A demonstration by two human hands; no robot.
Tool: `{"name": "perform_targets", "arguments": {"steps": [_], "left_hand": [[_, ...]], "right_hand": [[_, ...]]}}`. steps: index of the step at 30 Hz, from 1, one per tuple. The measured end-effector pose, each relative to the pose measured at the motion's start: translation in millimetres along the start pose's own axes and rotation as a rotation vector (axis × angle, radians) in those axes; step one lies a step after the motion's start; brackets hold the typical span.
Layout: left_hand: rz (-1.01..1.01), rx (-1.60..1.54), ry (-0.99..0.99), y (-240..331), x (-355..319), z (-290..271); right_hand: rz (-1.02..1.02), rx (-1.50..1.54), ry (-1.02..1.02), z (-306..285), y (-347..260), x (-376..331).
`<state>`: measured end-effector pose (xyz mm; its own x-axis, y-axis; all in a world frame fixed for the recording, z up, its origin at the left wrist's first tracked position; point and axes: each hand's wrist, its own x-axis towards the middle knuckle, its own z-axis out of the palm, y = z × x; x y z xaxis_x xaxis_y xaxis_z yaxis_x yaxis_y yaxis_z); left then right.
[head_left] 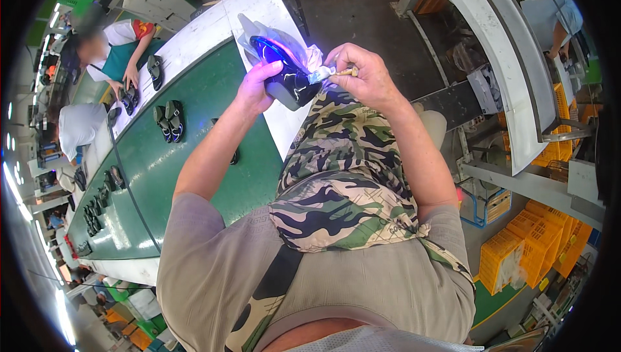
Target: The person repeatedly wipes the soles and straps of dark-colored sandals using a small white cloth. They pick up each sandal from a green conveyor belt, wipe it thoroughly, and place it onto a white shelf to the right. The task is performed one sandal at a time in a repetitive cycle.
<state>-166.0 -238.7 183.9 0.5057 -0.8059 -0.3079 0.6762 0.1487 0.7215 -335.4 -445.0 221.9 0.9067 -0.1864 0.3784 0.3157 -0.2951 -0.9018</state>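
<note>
at the far left a co-worker's hands (131, 75) rest at a dark sandal (129, 100) on the white border along the left edge of the green worktop (200, 80). a row of dark sandals (96, 207) stands along that edge toward its lower left corner. another single sandal (154, 72) lies on the border, and a pair of sandals (169, 121) sits side by side farther in.

the left hand (257, 87) grips a glossy black shoe (299, 85), thumb pressed on it, the other fingers mostly hidden. the shoe is held above the white panel (279, 133) at the worktop's right edge, its long axis slanting from upper left down to lower right, one end pointing toward the person's lap; which end is the toe cannot be told. blue light glows on its upper side.

the right hand (365, 78) pinches a small yellow-handled tool (350, 71) between thumb and fingers, the tip pointing left at the shoe; whether they touch cannot be told. farther right stand orange crates (538, 235).
</note>
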Motion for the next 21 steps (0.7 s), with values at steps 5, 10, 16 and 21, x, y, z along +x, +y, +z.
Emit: {"name": "perform_targets", "arguments": {"steps": [5, 10, 16, 21], "left_hand": [[0.109, -0.18, -0.052, -18.0, 4.9, -2.5], [0.198, -0.255, -0.089, -29.0, 12.5, 8.6], [0.306, -0.087, -0.064, -34.0, 24.6, 35.0], [0.481, 0.268, -0.056, -29.9, 41.4, 61.8]], "right_hand": [[0.079, 0.109, 0.131, -9.9, 16.3, -7.2], [0.268, 0.37, 0.318, -4.2, 35.4, -9.8], [0.33, 0.508, 0.455, -17.2, 30.3, -25.8], [0.333, 0.493, 0.631, -32.8, 34.9, -42.9]]}}
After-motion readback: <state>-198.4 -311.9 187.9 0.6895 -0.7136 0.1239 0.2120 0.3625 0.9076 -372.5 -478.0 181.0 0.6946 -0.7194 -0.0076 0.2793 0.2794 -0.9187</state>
